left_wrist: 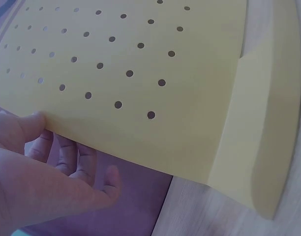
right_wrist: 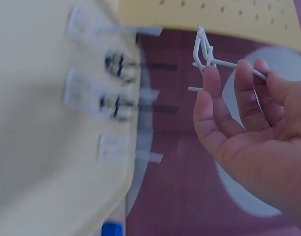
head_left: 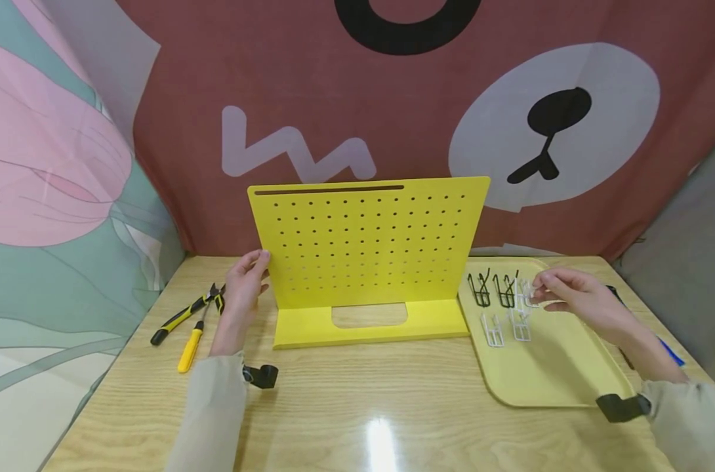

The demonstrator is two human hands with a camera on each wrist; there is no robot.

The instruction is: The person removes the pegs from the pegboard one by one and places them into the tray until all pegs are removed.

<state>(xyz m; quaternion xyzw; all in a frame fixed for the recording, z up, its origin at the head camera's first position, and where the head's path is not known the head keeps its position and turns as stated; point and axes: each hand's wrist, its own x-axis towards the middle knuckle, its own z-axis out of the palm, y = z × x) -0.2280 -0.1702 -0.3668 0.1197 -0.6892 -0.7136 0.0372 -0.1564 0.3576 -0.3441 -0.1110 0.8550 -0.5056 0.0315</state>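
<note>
A yellow pegboard [head_left: 370,246] with rows of small holes stands upright on its folded base [head_left: 310,329] at the table's middle. My left hand [head_left: 244,282] grips its left side edge, thumb in front and fingers behind, as the left wrist view confirms. Over the tray on the right, my right hand [head_left: 588,301] pinches a white wire pegboard hook [right_wrist: 205,49] by its long prong, raised clear of the tray. Black wire hooks [head_left: 480,294] and white wire hooks [head_left: 493,331] lie on the tray below and left of that hand.
The pale yellow tray [head_left: 558,373] sits against the pegboard's right side. Left of the board lie black-and-yellow pliers [head_left: 183,320] and a yellow-handled screwdriver [head_left: 190,351]. A blue-ended item [head_left: 672,353] lies beyond the tray, partly behind my right arm. Printed cloth [head_left: 410,118] hangs behind the table.
</note>
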